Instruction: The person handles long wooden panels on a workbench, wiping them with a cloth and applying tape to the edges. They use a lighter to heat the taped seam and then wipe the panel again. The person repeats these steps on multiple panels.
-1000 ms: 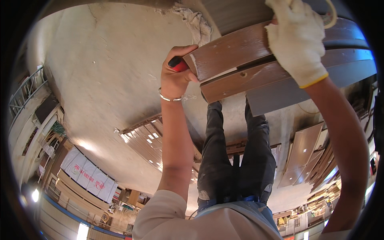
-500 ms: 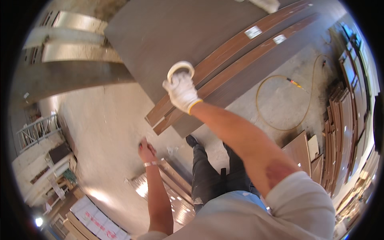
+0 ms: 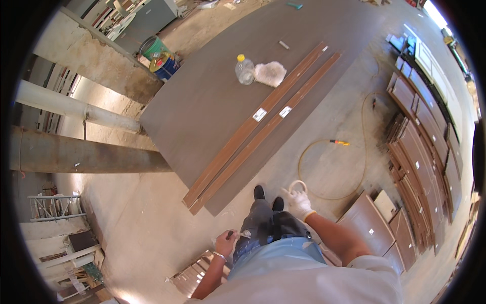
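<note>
My right hand (image 3: 299,203), in a white knitted glove, is closed on a pale roll of tape (image 3: 304,185) in front of my right thigh, apart from the table. Bare and curled, my left hand (image 3: 224,243) holds a small dark-ended tool (image 3: 230,234) near my left hip; its kind is too small to tell. Two long brown strips (image 3: 238,139) lie side by side along the dark table (image 3: 197,96), each with a white label. Farther up the tabletop stand a clear bottle with a yellow cap (image 3: 245,71) and, beside it, a crumpled white rag (image 3: 270,74).
A yellow air hose (image 3: 299,164) loops over the floor to the right. Brown panels (image 3: 417,162) lean in stacks beyond it. Large pipes (image 3: 86,152) and buckets (image 3: 163,64) stand left of the table. Slatted boards (image 3: 195,276) lie by my left forearm.
My right hand has drawn back with the tape roll from over the strips to beside my legs. My left hand has come in toward my hip. The view now takes in more of the table.
</note>
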Demonstrator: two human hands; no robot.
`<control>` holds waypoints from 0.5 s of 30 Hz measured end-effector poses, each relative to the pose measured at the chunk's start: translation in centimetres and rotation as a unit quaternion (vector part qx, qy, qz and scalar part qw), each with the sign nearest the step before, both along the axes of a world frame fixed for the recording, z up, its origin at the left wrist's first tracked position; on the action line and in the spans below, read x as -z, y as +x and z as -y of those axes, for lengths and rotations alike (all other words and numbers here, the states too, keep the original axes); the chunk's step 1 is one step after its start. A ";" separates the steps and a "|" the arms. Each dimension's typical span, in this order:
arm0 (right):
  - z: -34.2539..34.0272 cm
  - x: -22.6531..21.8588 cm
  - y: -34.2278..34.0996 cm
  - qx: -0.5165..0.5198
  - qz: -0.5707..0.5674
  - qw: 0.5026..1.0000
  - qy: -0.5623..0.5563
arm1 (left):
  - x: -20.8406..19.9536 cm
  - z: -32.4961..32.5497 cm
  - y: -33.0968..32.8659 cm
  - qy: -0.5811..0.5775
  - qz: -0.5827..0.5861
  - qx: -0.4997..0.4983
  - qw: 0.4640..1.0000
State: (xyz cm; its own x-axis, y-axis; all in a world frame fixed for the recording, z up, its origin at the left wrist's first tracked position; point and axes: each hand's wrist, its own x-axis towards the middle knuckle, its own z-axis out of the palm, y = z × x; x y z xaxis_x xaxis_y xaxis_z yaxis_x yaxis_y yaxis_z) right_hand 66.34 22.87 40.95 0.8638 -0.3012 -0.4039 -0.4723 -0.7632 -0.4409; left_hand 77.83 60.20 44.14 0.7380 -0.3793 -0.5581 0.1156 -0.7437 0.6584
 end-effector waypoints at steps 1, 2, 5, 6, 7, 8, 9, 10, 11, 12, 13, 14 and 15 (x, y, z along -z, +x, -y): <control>1.6 0.1 -1.3 0.029 -0.003 1.000 -0.007 | -1.0 1.5 1.0 -0.009 -0.004 0.054 0.998; 3.2 0.1 -2.5 0.059 -0.027 0.998 -0.010 | -1.8 3.0 1.9 -0.018 -0.012 0.106 0.994; 7.8 0.5 -3.6 0.149 -0.038 0.988 0.016 | -2.3 8.4 5.0 0.027 0.020 0.274 0.961; 9.4 0.5 -3.4 0.185 -0.048 0.981 0.042 | -2.1 10.4 5.9 0.039 0.040 0.326 0.944; 10.9 0.7 -2.8 0.189 -0.039 0.981 0.022 | -1.6 12.4 7.0 0.012 0.030 0.335 0.942; 12.5 0.7 -2.0 0.204 -0.020 0.979 0.021 | -0.8 14.8 7.9 0.009 0.036 0.361 0.932; 13.9 0.8 -1.0 0.217 -0.002 0.976 0.021 | 0.0 17.1 8.8 0.012 0.041 0.387 0.921; 15.1 0.7 -0.1 0.231 0.014 0.972 0.023 | 0.6 19.0 9.4 0.017 0.043 0.413 0.910; 16.3 0.5 0.9 0.228 0.014 0.974 0.008 | 1.4 21.6 10.0 0.026 0.035 0.403 0.914; 17.6 0.2 1.9 0.217 0.035 0.976 -0.001 | 2.1 24.1 10.6 0.025 0.053 0.400 0.915; 18.5 -0.2 2.7 0.207 0.053 0.977 -0.006 | 2.6 26.4 11.2 0.039 0.061 0.403 0.912; 19.6 -0.7 3.8 0.211 0.036 0.977 0.005 | 2.8 28.8 11.7 0.065 0.065 0.410 0.907; 21.0 -1.3 4.6 0.206 -0.019 0.978 0.029 | 3.0 31.1 12.0 0.110 0.077 0.442 0.887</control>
State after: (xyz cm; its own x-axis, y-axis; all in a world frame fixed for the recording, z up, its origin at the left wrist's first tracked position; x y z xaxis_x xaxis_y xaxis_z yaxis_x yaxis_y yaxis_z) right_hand 70.89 1.85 42.21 0.6587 -0.5961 -0.4591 -0.7507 -0.4800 -0.4539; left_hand 89.85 29.06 41.12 0.2807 -0.7422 -0.6085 -0.6546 -0.6117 0.4442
